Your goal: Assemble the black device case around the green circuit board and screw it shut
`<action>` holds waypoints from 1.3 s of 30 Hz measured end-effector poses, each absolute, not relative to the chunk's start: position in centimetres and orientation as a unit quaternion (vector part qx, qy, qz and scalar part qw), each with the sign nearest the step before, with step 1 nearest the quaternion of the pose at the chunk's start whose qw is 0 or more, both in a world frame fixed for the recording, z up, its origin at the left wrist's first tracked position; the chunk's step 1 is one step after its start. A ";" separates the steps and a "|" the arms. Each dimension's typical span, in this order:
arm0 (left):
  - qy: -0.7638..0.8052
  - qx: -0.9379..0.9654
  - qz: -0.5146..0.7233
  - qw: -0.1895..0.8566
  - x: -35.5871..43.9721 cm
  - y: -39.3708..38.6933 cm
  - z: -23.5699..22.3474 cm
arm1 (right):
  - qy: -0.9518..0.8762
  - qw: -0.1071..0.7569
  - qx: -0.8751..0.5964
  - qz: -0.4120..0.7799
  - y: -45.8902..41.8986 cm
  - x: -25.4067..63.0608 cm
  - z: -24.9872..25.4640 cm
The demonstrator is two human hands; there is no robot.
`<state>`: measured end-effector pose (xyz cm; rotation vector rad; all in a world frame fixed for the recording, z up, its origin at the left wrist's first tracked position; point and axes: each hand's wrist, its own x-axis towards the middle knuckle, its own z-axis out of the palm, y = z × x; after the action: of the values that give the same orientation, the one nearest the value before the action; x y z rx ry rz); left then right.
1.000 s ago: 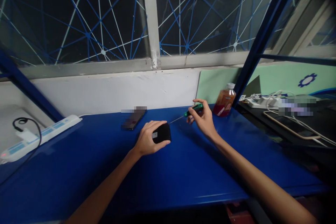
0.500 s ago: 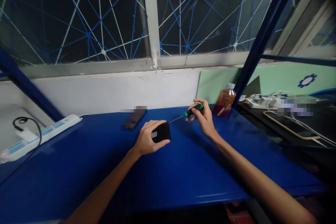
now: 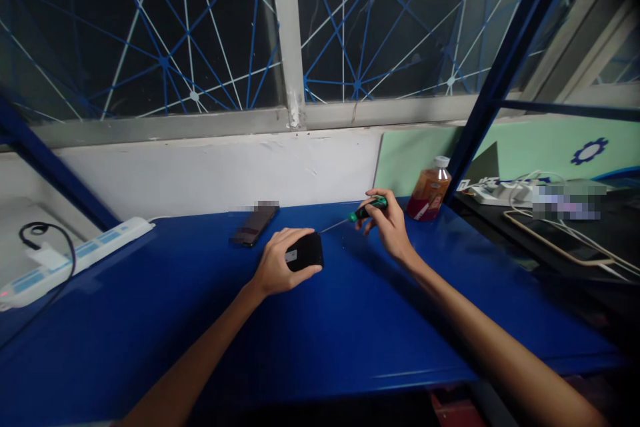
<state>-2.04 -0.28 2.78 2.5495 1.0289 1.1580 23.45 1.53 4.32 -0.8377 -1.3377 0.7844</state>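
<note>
My left hand point(image 3: 281, 265) is wrapped round a small black box-shaped device point(image 3: 309, 251) with a pale label on its face, thumb along the near edge and fingers over the far one. A screwdriver point(image 3: 371, 209) with a green and black handle is gripped in my right hand point(image 3: 389, 227). Its thin metal shaft slants down to the left, and the tip meets the far right corner of the black device. Whether a screw sits under the tip is too small to tell. Part of the device is hidden by my left hand.
A dark smartphone point(image 3: 256, 224) lies beyond my left hand on the blue table point(image 3: 320, 340). At the left is a white power strip point(image 3: 80, 263) with a black cable. A drink bottle point(image 3: 429, 190) stands behind my right hand. Cables and a phone point(image 3: 560, 240) occupy the black surface at right.
The screwdriver stays at the device's corner, and its handle has shifted only very slightly in my right hand. My left hand keeps its hold. The whole view has drifted a little.
</note>
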 end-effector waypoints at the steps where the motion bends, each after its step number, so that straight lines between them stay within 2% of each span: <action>1: 0.342 0.853 0.386 0.079 -2.0 -0.3 2.8 | -0.582 0.638 -0.382 0.328 1.5 23.4 4.3; 6: 0.336 0.853 0.393 0.075 -2.0 -0.3 2.7 | -0.580 0.634 -0.434 0.270 1.5 23.4 4.2; 12: 0.337 0.852 0.394 0.075 -2.0 -0.4 2.8 | -0.578 0.637 -0.359 0.362 1.8 23.6 4.5; 18: 0.343 0.848 0.396 0.079 -2.1 -0.5 2.9 | -0.579 0.634 -0.427 0.285 1.7 23.4 4.2; 24: 0.347 0.849 0.391 0.080 -2.1 -0.5 3.0 | -0.576 0.632 -0.366 0.368 1.7 23.6 4.6; 30: 0.352 0.847 0.391 0.073 -2.2 -0.4 2.8 | -0.574 0.622 -0.446 0.293 1.5 23.5 4.4; 36: 0.349 0.847 0.395 0.074 -2.5 0.0 2.8 | -0.547 0.621 -0.377 0.415 2.1 23.8 4.5; 39: 0.348 0.846 0.397 0.078 -2.4 0.0 3.0 | -0.548 0.620 -0.353 0.438 2.2 23.9 4.6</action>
<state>-2.44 -0.01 3.00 2.5327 1.0422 1.1877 23.92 2.20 4.55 -0.8117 -1.2594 1.0061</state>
